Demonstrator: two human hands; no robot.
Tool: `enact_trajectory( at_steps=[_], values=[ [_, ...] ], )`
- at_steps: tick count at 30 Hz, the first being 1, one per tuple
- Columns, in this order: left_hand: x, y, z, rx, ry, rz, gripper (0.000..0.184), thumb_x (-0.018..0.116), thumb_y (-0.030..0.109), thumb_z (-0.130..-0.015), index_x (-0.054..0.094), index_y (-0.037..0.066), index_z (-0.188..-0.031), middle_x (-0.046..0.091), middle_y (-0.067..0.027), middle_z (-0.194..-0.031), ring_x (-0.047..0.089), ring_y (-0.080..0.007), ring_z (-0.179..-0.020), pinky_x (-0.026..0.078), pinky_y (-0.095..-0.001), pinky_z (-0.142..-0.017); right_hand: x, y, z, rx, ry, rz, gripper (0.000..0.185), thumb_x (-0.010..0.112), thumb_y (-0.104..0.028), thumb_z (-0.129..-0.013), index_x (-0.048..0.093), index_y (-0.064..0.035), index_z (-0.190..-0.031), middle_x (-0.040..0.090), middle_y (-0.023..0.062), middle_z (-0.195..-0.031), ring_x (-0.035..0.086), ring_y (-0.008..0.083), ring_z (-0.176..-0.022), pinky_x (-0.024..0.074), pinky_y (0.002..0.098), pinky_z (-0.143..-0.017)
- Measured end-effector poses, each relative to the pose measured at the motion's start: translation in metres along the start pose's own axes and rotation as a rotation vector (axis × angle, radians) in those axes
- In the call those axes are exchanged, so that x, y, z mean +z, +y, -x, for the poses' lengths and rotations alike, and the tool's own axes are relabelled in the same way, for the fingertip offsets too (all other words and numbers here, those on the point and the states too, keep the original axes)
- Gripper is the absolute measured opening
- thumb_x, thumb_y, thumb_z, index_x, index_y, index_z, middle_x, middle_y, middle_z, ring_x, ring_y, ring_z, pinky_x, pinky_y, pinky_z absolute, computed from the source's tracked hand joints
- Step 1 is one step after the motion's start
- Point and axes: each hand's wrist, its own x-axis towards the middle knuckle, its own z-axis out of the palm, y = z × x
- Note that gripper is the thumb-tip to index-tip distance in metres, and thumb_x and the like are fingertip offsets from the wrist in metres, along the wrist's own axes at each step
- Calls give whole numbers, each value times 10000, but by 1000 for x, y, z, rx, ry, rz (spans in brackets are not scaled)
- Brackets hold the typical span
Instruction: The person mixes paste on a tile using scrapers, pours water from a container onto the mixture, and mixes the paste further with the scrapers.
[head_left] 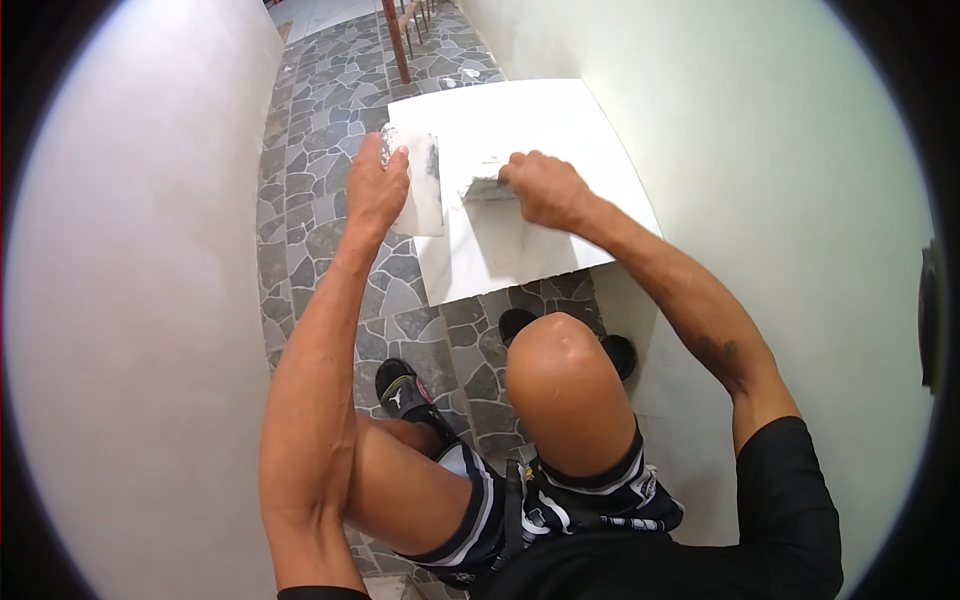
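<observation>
My left hand [376,190] is closed around a flat rectangular plastering trowel [424,195], its pale face smeared with white and grey. The trowel hangs over the left edge of a white board [560,115]. To its right, my right hand [548,190] is clenched on a putty knife [490,191]; its handle is hidden in the fist. Thick white putty [474,183] clings to that blade, which is over the middle of the board. Whether the blade touches the board, I cannot tell.
Pale walls rise close on the left [150,250] and right [760,170]. Grey stone-patterned floor [320,180] runs between them. A reddish-brown post [396,40] stands beyond the board. My bent knees and a shod foot [405,390] are below the board.
</observation>
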Motion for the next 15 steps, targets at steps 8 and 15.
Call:
enact_trajectory(
  at_steps=[8, 15],
  values=[
    [-7, 10, 2, -42, -58, 21, 337, 603, 217, -934, 576, -3, -1187, 671, -267, -1098, 638, -447, -1043, 488, -483, -886, -23, 39, -34, 428, -178, -228, 329, 580, -186, -898, 674, 30, -1127, 683, 251, -1082, 652, 358, -1063, 496, 438, -956],
    [-2, 4, -3, -28, -66, 67, 318, 600, 213, -934, 575, -1, -1168, 670, -279, -1076, 637, -462, -1022, 489, -487, -875, -33, 40, -23, 364, -144, -179, 237, 562, -149, -948, 671, 33, -1054, 696, 240, -996, 675, 363, -922, 515, 420, -829]
  ],
)
